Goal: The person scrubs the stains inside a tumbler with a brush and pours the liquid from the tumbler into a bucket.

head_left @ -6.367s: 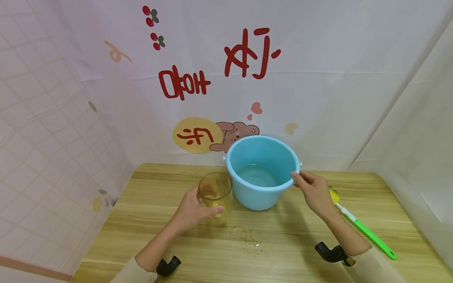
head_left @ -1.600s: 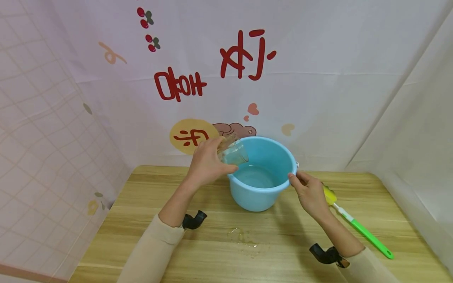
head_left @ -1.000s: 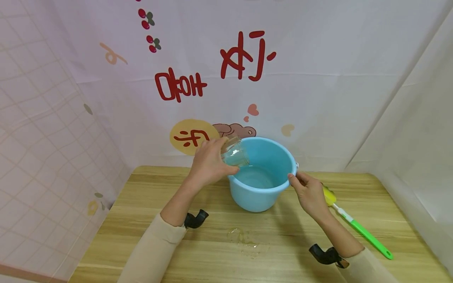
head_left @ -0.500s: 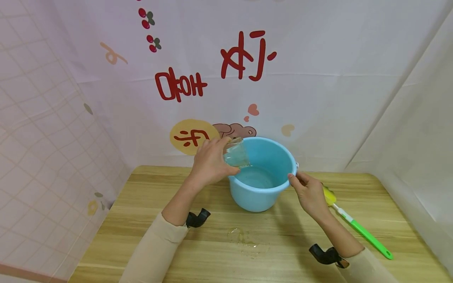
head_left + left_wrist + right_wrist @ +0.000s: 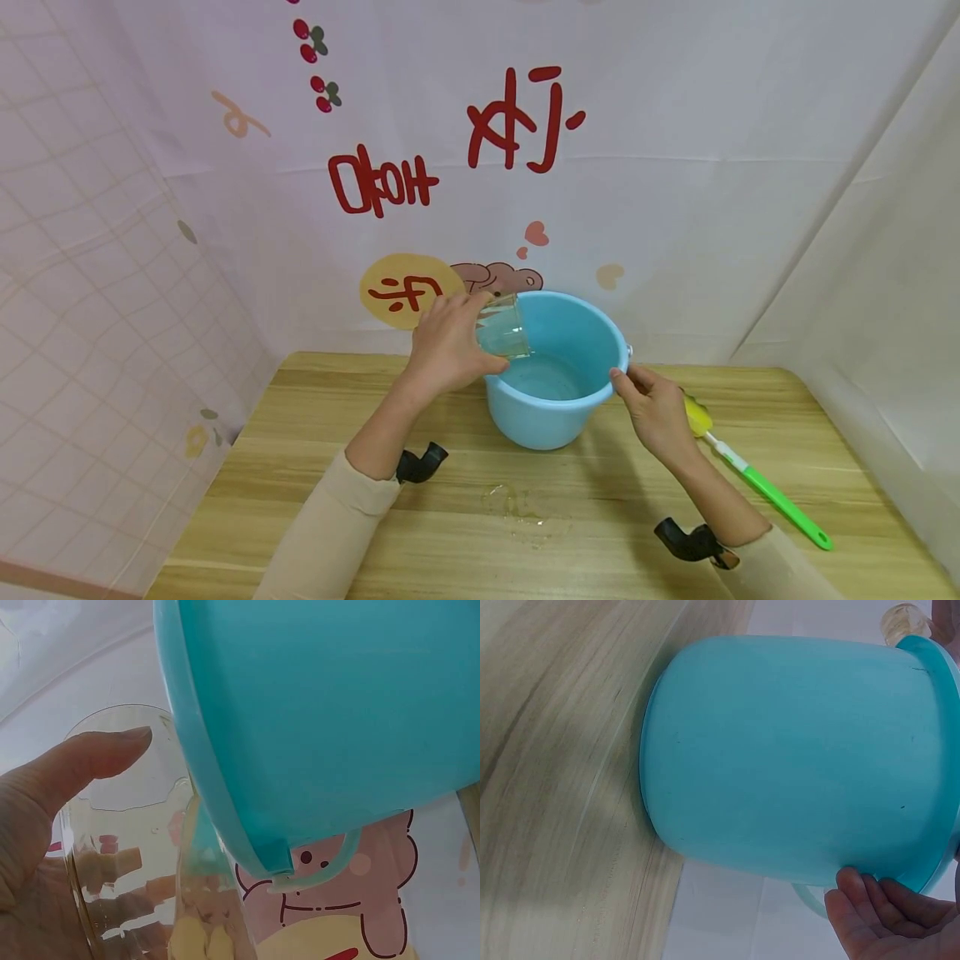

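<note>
My left hand [image 5: 448,343] grips a clear, amber-tinted drinking glass [image 5: 504,327], tipped sideways with its mouth over the left rim of a light blue bucket [image 5: 542,423]. In the left wrist view, thumb and fingers wrap round the glass [image 5: 127,780], which lies against the bucket's rim [image 5: 196,742]. Some liquid shows inside the glass. Shallow water [image 5: 546,377] covers the bucket's bottom. On the other side my right hand [image 5: 660,412] pinches the bucket's right rim, thumb on top; the right wrist view shows its fingers [image 5: 877,904] under the rim on the outer wall.
A bottle brush [image 5: 780,500] with a yellow sponge head and green handle lies on the wooden table [image 5: 315,467] at the right. A small puddle [image 5: 525,515] is on the table before the bucket. A printed cloth [image 5: 690,217] hangs right behind the table.
Earlier the glass stood upright left of the bucket in my left hand; it was then raised and tipped over the rim. Lately it has tilted slightly further and shifted right. My right hand stays put.
</note>
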A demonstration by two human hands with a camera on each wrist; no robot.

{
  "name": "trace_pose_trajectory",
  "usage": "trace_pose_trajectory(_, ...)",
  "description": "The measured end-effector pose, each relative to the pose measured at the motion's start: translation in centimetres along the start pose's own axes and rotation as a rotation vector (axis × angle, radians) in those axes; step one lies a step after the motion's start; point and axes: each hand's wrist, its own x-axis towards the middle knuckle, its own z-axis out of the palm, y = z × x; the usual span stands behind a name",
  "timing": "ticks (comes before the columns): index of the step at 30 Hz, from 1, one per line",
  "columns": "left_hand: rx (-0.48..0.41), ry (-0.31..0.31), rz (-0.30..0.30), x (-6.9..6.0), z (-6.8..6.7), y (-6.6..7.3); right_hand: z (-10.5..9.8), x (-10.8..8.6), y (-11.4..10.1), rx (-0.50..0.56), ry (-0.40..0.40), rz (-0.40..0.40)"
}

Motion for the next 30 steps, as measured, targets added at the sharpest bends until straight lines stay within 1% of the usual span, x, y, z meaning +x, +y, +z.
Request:
trace_pose_trajectory(20, 0.056, -0.015, 0.002, 0.01, 0.08, 0.46, 0.06, -0.19, -0.12, 0.011, -0.001, 0.007)
trace_pose_trajectory(30, 0.087, -0.034, 0.021, 0.14, -0.01, 0.58, 0.09, -0.31, 0.04, 0.009, 0.005, -0.01)
